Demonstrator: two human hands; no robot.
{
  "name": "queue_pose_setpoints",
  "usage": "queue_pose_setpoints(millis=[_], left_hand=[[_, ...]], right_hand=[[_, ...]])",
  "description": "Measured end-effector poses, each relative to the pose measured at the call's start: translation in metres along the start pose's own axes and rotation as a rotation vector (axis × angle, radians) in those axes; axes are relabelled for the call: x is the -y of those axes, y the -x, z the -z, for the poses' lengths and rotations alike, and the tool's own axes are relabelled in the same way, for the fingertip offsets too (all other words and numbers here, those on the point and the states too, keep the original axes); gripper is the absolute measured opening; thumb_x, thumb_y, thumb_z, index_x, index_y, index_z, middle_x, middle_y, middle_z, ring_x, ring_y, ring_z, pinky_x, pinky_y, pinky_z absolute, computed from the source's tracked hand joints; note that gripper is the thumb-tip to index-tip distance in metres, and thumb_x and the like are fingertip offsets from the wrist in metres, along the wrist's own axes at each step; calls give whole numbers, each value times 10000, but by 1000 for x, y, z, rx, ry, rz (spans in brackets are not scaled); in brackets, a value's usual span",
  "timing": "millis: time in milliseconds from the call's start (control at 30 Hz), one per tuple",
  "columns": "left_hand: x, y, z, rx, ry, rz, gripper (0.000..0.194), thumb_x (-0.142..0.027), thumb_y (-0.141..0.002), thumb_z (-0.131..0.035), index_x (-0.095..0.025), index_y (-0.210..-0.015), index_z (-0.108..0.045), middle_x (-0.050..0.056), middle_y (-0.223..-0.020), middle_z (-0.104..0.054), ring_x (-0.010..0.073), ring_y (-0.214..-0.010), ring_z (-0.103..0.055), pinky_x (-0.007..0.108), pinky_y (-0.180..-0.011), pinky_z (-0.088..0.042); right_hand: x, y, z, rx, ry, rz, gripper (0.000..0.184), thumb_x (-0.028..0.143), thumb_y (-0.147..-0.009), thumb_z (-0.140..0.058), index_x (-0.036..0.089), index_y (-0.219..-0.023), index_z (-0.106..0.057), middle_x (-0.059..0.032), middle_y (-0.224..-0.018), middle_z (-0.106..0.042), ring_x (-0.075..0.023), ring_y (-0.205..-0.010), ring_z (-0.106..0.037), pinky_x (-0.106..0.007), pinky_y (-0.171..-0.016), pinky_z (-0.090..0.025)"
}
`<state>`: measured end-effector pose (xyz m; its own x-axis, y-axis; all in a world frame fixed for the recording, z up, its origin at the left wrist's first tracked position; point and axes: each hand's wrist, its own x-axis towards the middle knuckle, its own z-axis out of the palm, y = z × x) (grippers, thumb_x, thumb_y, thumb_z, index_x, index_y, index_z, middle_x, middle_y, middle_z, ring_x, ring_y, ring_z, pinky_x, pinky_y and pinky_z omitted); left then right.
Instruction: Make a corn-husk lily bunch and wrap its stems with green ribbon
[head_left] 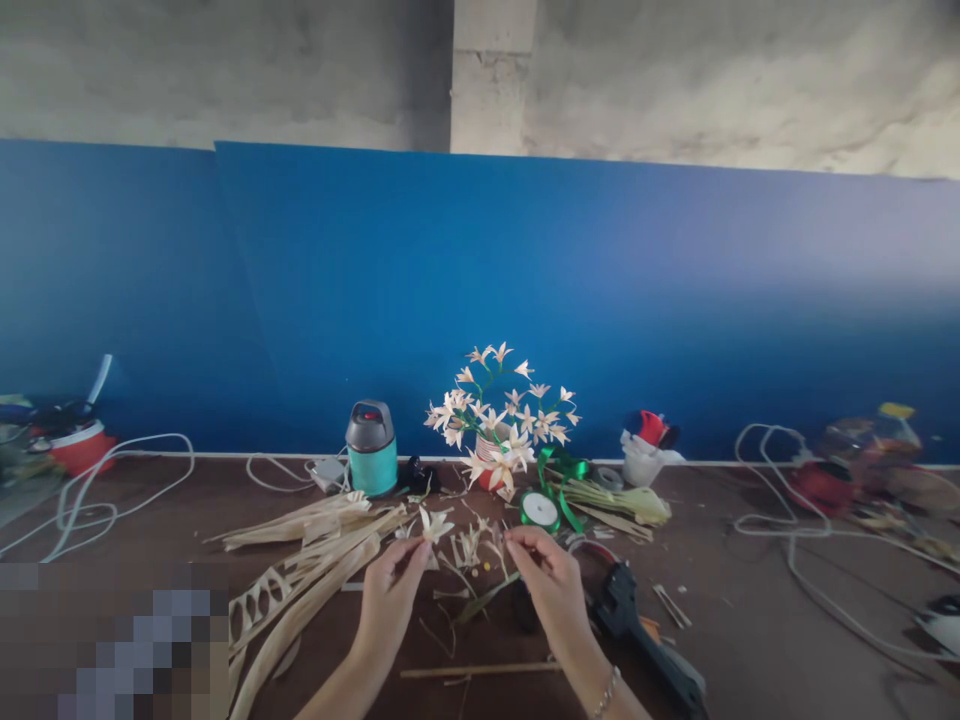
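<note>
Dry husk strips (322,575) just l. of L hand (391,578); it's angled inward, thumb + finger pinching pale flower (435,524) at tips. R hand (553,582) angled in opp., tips pinched, can't tell if holding anything. Blk tool (621,600) just r. Brown table (739,640) under both; blue panel (360,270), bare wall (300,70) beyond.

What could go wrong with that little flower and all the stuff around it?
The pale flower pinched in the left hand looks thin, so a hard squeeze might tear or crease it.

The black gun-shaped tool lies close beside the right hand, so a sideways move could bump it.

Tiny yellow bits lie loose among the scraps and could get lost.
</note>
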<state>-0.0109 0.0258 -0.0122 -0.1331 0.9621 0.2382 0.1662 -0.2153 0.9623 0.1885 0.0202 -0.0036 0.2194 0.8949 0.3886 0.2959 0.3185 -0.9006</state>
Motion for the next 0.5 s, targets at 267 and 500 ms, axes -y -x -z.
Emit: queue_pose_setpoints(millis=[267,500], left_hand=[[-6,3,-3,82,105,51,272,-402,-755,-565,-153,-710,-664,29,-700,-635,192,-743,-564,247,-689,-420],[-8,6,-7,83,266,149,238,-384,-677,-664,-152,-715,-627,14,-680,-619,157,-695,-551,228,-645,-402]], right_hand=[[8,3,-2,49,-190,-126,195,336,-710,-619,147,-722,-663,-41,-658,-633,-157,-582,-545,-237,-523,-429],[1,6,-3,14,263,271,150,185,-783,-490,177,-768,-639,-93,-838,-644,-205,-809,-593,-311,-751,-473]])
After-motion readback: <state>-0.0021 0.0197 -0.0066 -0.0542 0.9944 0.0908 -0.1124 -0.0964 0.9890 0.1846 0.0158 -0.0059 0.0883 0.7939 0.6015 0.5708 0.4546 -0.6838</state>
